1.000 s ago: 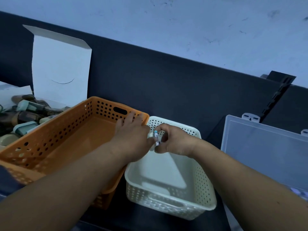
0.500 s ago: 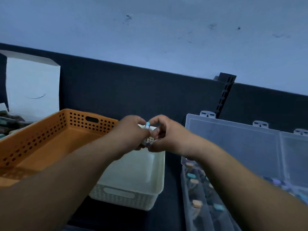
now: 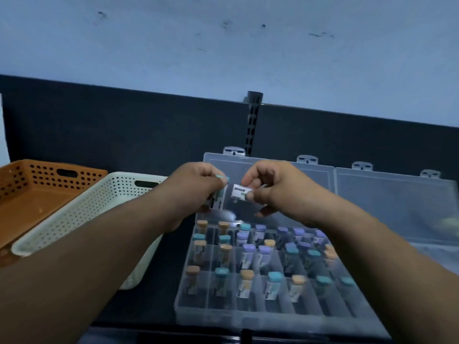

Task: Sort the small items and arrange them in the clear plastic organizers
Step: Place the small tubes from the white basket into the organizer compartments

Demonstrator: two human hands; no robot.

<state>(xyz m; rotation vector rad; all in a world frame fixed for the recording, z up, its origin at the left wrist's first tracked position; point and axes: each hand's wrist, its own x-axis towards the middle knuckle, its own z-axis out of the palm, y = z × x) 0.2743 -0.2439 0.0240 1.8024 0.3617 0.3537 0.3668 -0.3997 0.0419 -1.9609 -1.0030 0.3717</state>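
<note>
Both hands hang close together above the far edge of the clear organizer, whose compartments hold rows of capped vials. The left hand curls its fingers round a teal-capped vial. The right hand pinches a white-labelled vial between thumb and fingertips, its end just beside the left hand's vial. A white basket sits on the worktop under the left forearm.
</note>
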